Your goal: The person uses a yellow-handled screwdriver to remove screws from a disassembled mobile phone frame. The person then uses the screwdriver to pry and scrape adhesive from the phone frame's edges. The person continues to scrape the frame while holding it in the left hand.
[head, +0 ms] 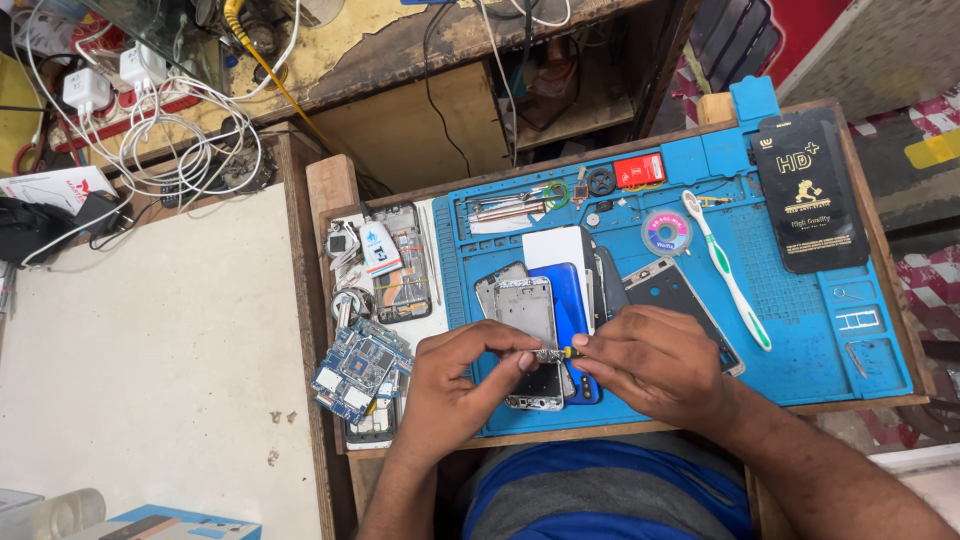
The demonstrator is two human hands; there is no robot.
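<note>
Screwdriver (556, 353) lay left-right between both hands, over phone frame (530, 340); left hand (455, 385) fingers pinched its tip, right hand (655, 365) fingers pinched handle.

Both forearms are bare from the lower edge of the view up to the wrists, with no sleeve over them. No watch, bracelet or band sits on either wrist. The left hand (455, 385) and the right hand (655, 365) are bare too: no gloves, and no rings on the fingers that show. The fingernails are short. Below and between the 2 hands the person's shirt (610, 495) shows, with broad horizontal stripes of bright blue and grey.
</note>
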